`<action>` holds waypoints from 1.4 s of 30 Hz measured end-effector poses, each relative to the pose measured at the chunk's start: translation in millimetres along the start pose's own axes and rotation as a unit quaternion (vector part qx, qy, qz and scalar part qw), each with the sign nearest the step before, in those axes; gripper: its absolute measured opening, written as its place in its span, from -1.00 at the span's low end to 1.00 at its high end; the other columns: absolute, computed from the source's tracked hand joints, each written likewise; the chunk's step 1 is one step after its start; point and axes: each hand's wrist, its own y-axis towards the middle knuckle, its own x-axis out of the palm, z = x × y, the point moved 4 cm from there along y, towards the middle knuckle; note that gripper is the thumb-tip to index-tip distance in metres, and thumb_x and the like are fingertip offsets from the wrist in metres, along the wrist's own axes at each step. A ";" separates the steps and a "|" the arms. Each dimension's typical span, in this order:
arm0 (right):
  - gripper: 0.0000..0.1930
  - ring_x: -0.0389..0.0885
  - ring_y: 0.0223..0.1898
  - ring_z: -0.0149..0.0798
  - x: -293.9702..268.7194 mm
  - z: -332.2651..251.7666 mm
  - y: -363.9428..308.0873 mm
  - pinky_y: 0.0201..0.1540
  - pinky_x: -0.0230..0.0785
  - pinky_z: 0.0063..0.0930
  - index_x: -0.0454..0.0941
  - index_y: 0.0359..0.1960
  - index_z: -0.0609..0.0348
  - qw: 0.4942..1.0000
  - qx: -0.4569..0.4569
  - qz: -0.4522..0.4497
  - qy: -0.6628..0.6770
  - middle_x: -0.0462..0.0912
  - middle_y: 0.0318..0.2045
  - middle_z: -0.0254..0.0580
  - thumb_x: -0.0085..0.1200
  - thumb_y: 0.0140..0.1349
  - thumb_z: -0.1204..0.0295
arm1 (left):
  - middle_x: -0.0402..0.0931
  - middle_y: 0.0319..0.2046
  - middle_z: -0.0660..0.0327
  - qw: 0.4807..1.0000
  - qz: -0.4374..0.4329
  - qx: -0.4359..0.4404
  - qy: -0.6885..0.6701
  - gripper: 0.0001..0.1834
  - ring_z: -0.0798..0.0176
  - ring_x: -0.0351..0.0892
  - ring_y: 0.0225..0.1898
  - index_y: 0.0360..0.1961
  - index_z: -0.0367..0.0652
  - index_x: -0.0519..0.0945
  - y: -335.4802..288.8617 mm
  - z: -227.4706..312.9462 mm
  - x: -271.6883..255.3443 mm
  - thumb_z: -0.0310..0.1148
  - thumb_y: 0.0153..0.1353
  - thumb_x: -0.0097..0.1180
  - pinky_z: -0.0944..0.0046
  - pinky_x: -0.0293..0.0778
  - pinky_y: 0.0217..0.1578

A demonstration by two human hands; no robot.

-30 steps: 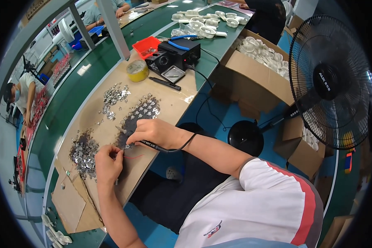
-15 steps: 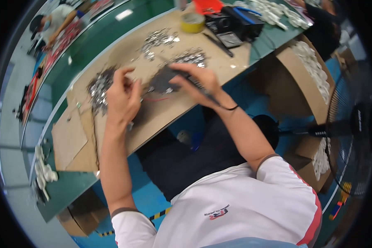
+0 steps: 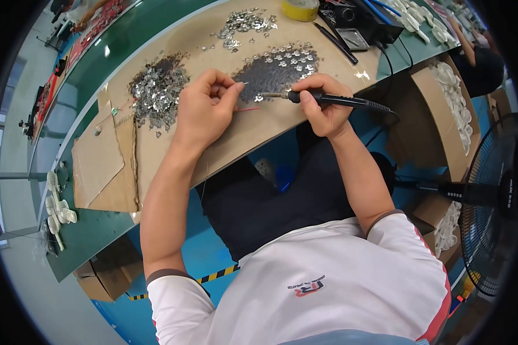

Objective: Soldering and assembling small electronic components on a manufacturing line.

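Note:
My right hand (image 3: 331, 106) grips a black soldering iron (image 3: 342, 100) by its handle, and the metal tip points left. That tip is at small silver metal pieces (image 3: 259, 98) along the near edge of a dark patch (image 3: 253, 79); whether it touches them I cannot tell. Thumb and fingers of my left hand (image 3: 207, 106) pinch a thin solder wire (image 3: 246, 83), whose short end sticks out toward the patch. A fine strand trails below that hand. On the brown board (image 3: 213, 152), a short red wire (image 3: 248, 109) lies between my hands.
A heap of metal pieces (image 3: 158, 92) lies left, a smaller pile (image 3: 247, 24) farther back. At the back right are yellow tape (image 3: 300, 9), tweezers (image 3: 336, 43) and a black soldering station (image 3: 362, 20). A carton (image 3: 426, 109) and a fan (image 3: 489, 201) stand right.
My right hand has lowered the iron's tip to the metal pieces and steadied. My left hand has turned and closed into a pinch nearer the patch. The view has shifted slightly.

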 end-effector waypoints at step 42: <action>-0.90 0.52 -0.58 -0.28 6.7 -6.9 6.5 -0.48 0.32 -0.46 0.63 -0.40 0.33 0.996 -0.050 -0.072 -0.015 0.57 -0.59 -0.13 0.12 0.05 0.57 | 0.67 -0.47 0.02 0.965 -0.073 0.115 0.223 -0.89 -0.07 0.69 -0.38 -0.44 -0.26 0.72 -7.7 8.2 11.9 -0.43 0.09 0.26 0.04 0.59 -0.29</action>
